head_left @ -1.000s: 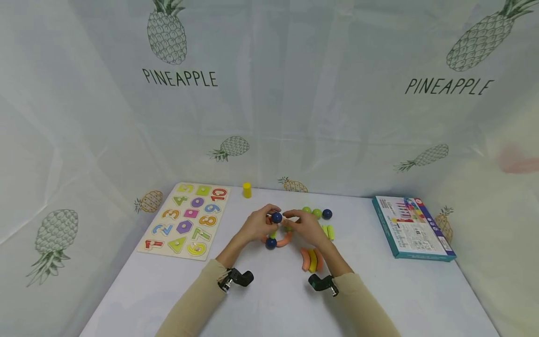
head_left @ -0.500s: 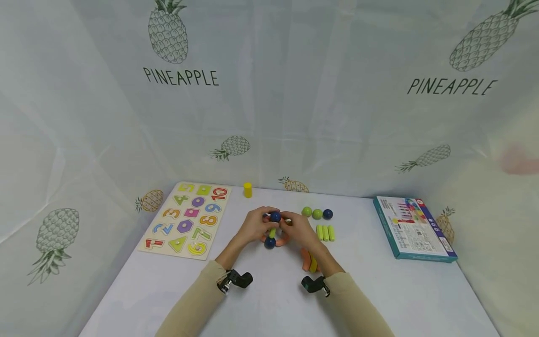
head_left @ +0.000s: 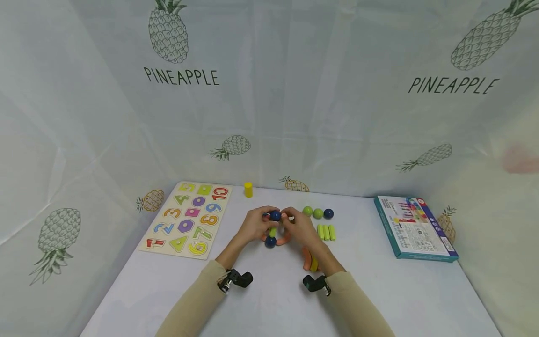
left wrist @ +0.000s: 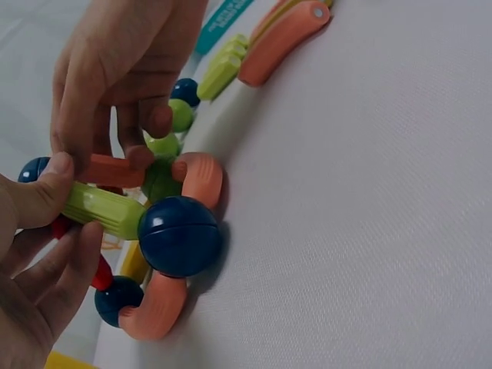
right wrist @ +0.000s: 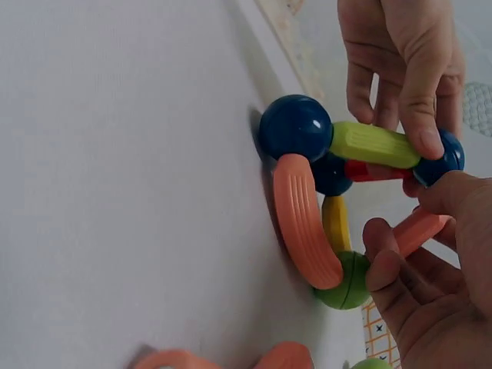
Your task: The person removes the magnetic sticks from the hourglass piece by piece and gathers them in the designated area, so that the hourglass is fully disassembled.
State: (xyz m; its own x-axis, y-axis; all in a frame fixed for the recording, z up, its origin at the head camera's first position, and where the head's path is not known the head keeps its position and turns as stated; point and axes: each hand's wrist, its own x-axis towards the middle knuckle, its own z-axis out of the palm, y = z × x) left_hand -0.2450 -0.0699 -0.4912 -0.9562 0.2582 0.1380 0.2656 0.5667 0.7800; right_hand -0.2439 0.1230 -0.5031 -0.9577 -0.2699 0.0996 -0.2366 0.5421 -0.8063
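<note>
Both hands work on a pyramid-like frame of toy balls and rods. My left hand pinches the light green rod, close under the top blue ball. My right hand pinches a sloping orange rod, its fingers right at that ball. A red rod also slopes up toward the top, partly covered by left fingers. Low on the frame are a large blue ball, a green ball, a curved orange rod, a second blue ball and a yellow rod.
Right of the frame lie two green balls, a blue ball, light green rods and curved orange and yellow rods. A number puzzle board is left, a yellow cylinder behind, a box far right.
My right hand has shifted slightly left and closer to the top blue ball, uncovering the loose green balls and rods. The left hand has hardly moved.
</note>
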